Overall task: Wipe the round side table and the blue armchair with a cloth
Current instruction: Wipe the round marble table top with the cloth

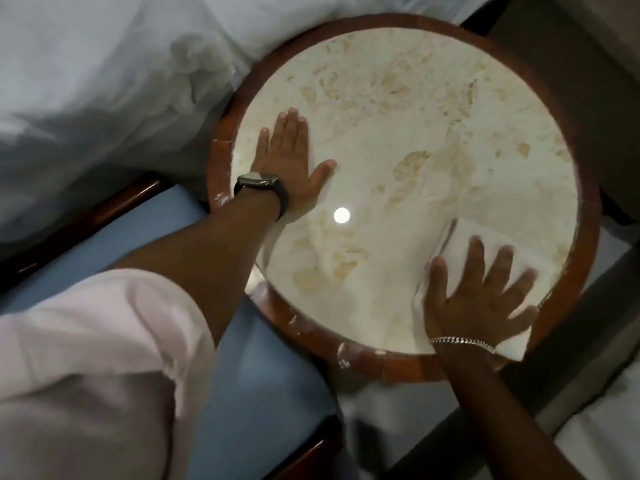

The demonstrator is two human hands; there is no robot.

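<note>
The round side table (433,109) has a pale marbled top inside a brown wooden rim. My left hand (289,157), with a dark watch at the wrist, lies flat on the top's left part, fingers spread, holding nothing. My right hand (481,292), with a chain bracelet, presses flat on a white cloth (467,237) at the near right of the top; the hand is motion-blurred. The blue armchair seat (166,223) with its dark wood frame lies to the lower left, beside the table.
White bedding (104,81) fills the upper left, touching the table's rim. A ceiling light reflects as a bright spot (341,215) on the top. A dark gap and pale floor or fabric (602,420) lie at the right.
</note>
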